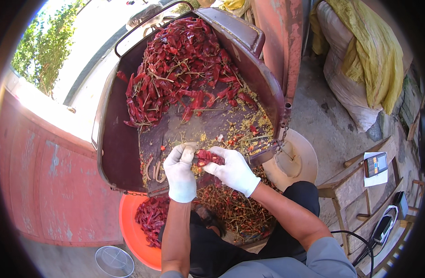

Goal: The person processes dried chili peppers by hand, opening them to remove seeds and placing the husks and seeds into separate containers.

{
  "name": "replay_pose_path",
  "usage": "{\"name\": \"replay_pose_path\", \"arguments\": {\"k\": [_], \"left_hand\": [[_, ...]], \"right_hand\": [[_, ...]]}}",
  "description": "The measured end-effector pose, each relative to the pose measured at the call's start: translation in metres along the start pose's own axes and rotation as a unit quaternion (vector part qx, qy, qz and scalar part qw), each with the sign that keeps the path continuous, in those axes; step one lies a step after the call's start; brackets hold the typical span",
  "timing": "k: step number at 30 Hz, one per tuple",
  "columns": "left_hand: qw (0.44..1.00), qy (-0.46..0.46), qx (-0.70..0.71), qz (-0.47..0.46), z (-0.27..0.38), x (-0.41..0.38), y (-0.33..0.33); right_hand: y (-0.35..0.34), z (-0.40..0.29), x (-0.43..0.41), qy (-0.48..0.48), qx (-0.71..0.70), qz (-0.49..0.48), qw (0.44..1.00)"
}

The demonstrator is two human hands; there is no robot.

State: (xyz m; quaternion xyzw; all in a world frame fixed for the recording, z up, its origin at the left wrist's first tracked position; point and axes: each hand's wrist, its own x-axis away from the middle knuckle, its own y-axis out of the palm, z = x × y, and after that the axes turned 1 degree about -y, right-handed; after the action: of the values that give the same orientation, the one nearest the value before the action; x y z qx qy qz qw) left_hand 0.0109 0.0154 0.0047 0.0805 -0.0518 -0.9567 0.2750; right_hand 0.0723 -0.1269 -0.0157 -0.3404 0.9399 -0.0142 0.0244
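Both my hands wear white gloves and meet over the near part of a dark metal cart bed. Between the thumb and fingers of my right hand is a wrinkled dried red chilli pepper. My left hand pinches at its left end; the fingertips hide what exactly they grip there. A large heap of dried red chillies fills the far part of the bed. Pale seeds and bits of chilli are scattered nearer me and along the right wall.
Below the cart stand an orange basin of red chillies and a pile of stems. A beige tub is at right, near a wooden bench holding a keypad phone. A round sieve lies lower left; full sacks stand upper right.
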Motion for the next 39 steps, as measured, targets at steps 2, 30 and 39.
{"name": "replay_pose_path", "arguments": {"k": [2, 30, 39], "left_hand": [[0.996, 0.048, -0.077, -0.015, 0.006, 0.002, 0.007], [0.969, -0.045, 0.212, 0.117, -0.017, -0.073, -0.060], [0.847, 0.060, -0.526, 0.048, -0.071, -0.149, -0.061]], "right_hand": [[0.000, 0.012, -0.005, -0.057, -0.032, 0.037, 0.997], [0.021, -0.012, 0.029, -0.191, 0.280, -0.182, 0.923], [-0.003, -0.014, 0.010, -0.089, 0.184, -0.090, 0.975]]}}
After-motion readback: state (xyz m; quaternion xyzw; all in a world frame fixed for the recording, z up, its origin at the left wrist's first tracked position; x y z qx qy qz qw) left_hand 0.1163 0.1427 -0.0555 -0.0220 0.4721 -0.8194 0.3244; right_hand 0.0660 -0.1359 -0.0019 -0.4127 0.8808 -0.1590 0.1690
